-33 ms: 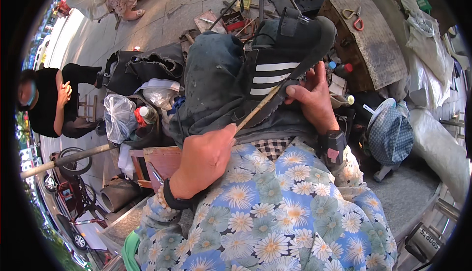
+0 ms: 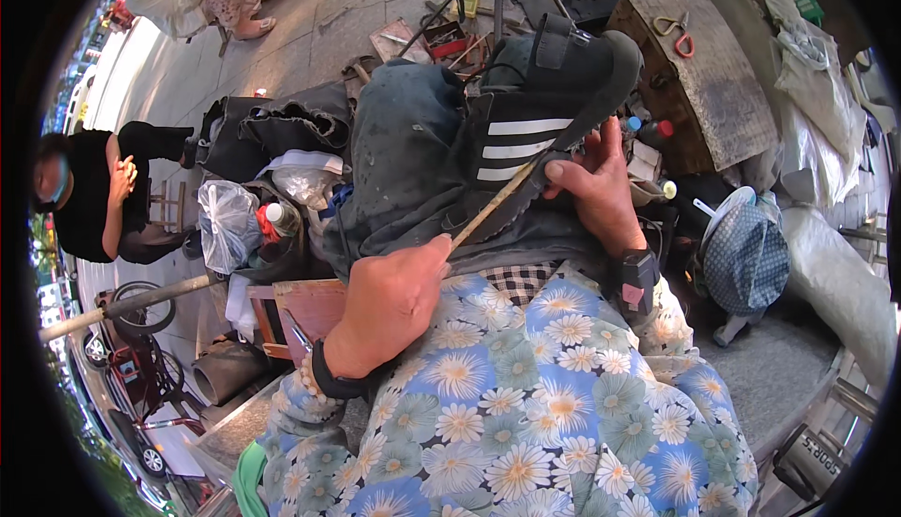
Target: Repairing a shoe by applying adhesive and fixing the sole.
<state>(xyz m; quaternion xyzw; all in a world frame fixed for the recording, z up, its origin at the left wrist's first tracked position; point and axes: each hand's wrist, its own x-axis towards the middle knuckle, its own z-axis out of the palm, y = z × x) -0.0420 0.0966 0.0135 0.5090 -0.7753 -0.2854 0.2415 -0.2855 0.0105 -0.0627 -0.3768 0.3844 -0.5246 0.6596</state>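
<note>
A black shoe [image 2: 527,142] with three white stripes lies on its side across my lap, over dark trousers. My left hand [image 2: 394,303] is closed around the end of a thin wooden stick [image 2: 496,203]. The stick slants up and to the right, its far end at the shoe's edge, beside the lowest stripe. On the other side, my right hand [image 2: 601,189] grips the dark sole edge of the shoe, thumb in front. Some of its fingers are hidden behind the sole. Whether the stick's tip touches the shoe or goes under the edge, I cannot tell.
Red-handled scissors [image 2: 678,34] lie on a wooden box [image 2: 718,95] at the far right. Small bottles [image 2: 654,130] stand beside it. Plastic bags [image 2: 228,221] and black cloth bags [image 2: 291,132] sit to the left. A person in black [image 2: 89,189] sits beyond them.
</note>
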